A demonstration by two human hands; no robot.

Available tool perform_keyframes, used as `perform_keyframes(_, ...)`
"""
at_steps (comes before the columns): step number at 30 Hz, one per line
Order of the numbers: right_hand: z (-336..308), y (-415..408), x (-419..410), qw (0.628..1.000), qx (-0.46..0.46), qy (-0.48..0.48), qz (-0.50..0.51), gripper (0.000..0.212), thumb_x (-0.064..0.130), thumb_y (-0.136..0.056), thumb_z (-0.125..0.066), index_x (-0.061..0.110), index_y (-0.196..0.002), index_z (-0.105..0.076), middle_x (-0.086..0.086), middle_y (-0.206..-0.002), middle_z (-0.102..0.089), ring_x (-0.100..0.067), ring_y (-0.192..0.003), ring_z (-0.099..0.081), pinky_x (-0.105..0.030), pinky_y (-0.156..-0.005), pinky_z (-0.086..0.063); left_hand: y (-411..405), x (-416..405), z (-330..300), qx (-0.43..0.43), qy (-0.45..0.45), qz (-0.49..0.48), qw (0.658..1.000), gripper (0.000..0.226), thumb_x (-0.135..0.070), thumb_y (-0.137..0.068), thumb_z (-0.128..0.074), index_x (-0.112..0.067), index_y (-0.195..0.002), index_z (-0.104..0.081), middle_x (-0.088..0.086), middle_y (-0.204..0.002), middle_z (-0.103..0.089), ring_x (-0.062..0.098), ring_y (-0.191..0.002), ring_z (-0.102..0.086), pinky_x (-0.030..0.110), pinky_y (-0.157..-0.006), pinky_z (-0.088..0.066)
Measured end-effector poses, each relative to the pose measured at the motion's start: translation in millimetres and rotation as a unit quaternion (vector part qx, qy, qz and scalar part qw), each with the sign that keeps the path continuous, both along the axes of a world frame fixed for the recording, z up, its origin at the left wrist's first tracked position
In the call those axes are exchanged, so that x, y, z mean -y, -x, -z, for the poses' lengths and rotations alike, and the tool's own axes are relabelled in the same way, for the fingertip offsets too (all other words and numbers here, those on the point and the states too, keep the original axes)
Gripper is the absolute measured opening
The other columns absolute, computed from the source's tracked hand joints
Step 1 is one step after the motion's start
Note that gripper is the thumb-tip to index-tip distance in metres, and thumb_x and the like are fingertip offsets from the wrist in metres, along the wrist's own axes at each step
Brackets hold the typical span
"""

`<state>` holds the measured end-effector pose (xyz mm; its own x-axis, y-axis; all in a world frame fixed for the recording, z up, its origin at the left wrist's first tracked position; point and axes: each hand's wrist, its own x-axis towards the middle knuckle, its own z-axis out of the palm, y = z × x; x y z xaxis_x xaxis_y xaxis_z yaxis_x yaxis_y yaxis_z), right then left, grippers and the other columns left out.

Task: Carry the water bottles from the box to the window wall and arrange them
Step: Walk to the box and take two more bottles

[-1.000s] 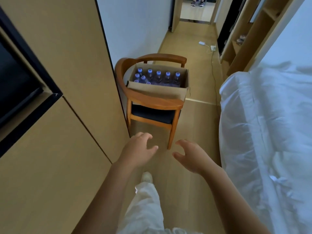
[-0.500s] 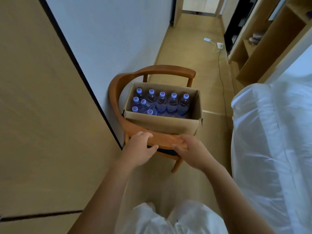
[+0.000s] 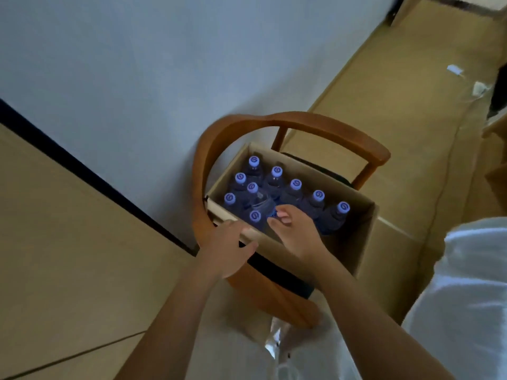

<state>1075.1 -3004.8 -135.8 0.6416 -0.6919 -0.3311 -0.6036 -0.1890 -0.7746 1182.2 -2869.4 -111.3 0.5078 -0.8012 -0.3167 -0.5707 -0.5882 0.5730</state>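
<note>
Both hands have come forward from the chair's near rail since half a second ago, and the view has closed in and tilted over the box. Now the left hand [image 3: 227, 248] is resting at the near left edge of the cardboard box [image 3: 354, 237], fingers spread and fairly straight, thumb out to the side, gripping nothing. The right hand [image 3: 295, 231] is reaching over the near wall into the box, fingers loosely curved and parted, fingertips just beside a bottle cap; whether they are touching a bottle cannot be told, and they are not closing round one.

Standing upright inside the box are the water bottles [image 3: 295, 192], nine caps showing: clear plastic looking dark blue in the dim light, each topped with a pale lilac cap bearing a darker swirl mark. They are sitting in a row along the far wall, with a cluster packed at the left end; the right near part of the box is showing bare cardboard.

Holding the box is the seat of a wooden chair [image 3: 329, 133] with a curved back rail, standing against a pale wall [image 3: 137, 78] on a tan floor [image 3: 397, 91]. White bedding [image 3: 466, 283] is lying at the right.
</note>
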Motion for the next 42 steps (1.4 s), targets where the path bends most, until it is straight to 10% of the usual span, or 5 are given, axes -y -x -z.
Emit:
perform_keyframes(15,116,-123,74,0.996,-0.055,-0.026,-0.060,0.064,0.032,-0.086,-0.065,0.013,-0.141,-0.038,-0.005,-0.144,-0.042,-0.020,-0.134,-0.037,-0.028,-0.108,-0.027,-25,30,21,-0.223,0.023,-0.273,0.935,0.027,-0.032,-0.090,-0.059,-0.025,-0.116,-0.057,-0.014,-0.115,-0.057,0.000,-0.106,-0.053,0.006,-0.074,-0.037)
perform_keyframes(23,136,-138,84,0.980,-0.121,0.089,-0.130,0.046,0.041,-0.088,-0.060,0.016,-0.124,-0.051,-0.012,-0.121,-0.059,-0.030,-0.115,-0.053,-0.043,-0.091,-0.045,-15,38,31,-0.270,-0.014,-0.287,0.919,0.025,-0.036,-0.090,-0.059,-0.031,-0.114,-0.053,-0.019,-0.108,-0.054,-0.001,-0.105,-0.052,0.016,-0.082,-0.039)
perform_keyframes(37,-29,-33,99,0.992,0.072,0.032,-0.099,0.032,0.035,-0.079,-0.069,0.022,-0.106,-0.058,0.010,-0.095,-0.059,-0.005,-0.089,-0.058,-0.020,-0.078,-0.049,4,105,28,-0.242,0.093,-0.193,0.946,0.095,-0.041,-0.063,-0.085,-0.025,-0.141,-0.033,-0.011,-0.138,-0.044,0.005,-0.125,-0.042,0.023,-0.101,-0.039)
perform_keyframes(42,-82,-22,84,0.989,0.112,0.014,-0.098,0.033,0.044,-0.073,-0.067,0.028,-0.100,-0.057,0.018,-0.088,-0.059,0.002,-0.085,-0.058,-0.005,-0.070,-0.046,19,115,4,-0.172,0.191,-0.187,0.948,0.069,-0.058,-0.054,-0.076,-0.060,-0.113,-0.040,-0.035,-0.113,-0.054,-0.015,-0.108,-0.050,0.017,-0.095,-0.046)
